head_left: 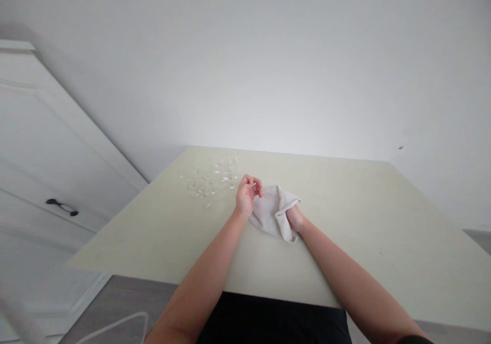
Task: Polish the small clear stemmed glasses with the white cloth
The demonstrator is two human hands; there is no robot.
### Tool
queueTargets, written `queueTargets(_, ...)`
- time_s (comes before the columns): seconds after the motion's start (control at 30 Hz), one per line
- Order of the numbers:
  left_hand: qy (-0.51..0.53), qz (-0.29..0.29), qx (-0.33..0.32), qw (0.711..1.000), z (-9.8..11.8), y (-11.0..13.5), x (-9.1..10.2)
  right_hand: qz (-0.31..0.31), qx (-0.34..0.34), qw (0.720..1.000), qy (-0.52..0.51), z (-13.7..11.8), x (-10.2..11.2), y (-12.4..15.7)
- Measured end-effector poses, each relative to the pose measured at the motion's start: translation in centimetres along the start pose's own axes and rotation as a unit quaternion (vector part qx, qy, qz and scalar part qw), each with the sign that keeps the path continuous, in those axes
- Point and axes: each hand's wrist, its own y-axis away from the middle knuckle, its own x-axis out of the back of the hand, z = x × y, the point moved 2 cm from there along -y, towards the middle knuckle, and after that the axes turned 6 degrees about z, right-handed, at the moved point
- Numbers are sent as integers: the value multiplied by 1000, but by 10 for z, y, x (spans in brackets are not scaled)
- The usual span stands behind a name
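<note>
A pale grey cloth (268,208) is bunched up over the table between my hands. My right hand (294,218) reaches into its folds from the right, gripping it, and the fingers are covered by the fabric. At the cloth's left edge, my left hand (247,195) has its fingers curled inward. Whatever lies within that curl, perhaps something clear, cannot be made out. Beyond my left hand, to the left, several clear stemmed glasses (201,185) stand close together; their outlines are faint against the tabletop.
The pale green-yellow table (364,231) reaches back to a white wall (291,78). On the left is a white cabinet (46,144) with a dark handle (62,207). A thin white bar (118,322) shows below the table's front edge at the lower left.
</note>
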Motion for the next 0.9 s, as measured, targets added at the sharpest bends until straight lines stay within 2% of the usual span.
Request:
queueTargets(0.1,-9,26,-25,999,4,-2,3,6,-12,1000,0,-2,-1,5)
queueTargets(0.17,-36,71,-59,995,5,-4,6,16,-18,1000,0,-1,1,6)
queueTargets(0.3,-64,266,-111,955,2,-9,20,36,-6,999,2,3,8,5)
queueTargets(0.4,-56,398,-57,914,-6,-10,34,45,-2,999,-2,6,12,3)
queueTargets(0.47,-51,448,-22,892,-11,-10,40,44,-8,999,-5,7,12,2)
queueTargets(0.53,-59,455,-22,888,-14,-12,45,41,-11,999,-4,7,12,2)
queueTargets(0.67,-117,407,-34,905,-18,-24,54,51,-9,999,-4,6,12,3)
queueTargets(0.73,-167,396,-41,902,-18,-31,62,50,-26,998,-8,6,12,3)
queueTargets(0.83,-259,376,-106,884,-12,-37,69,60,-48,997,-19,1,13,2)
queueTargets(0.9,-319,343,-156,870,-4,-35,65,91,-31,995,-26,-6,16,1)
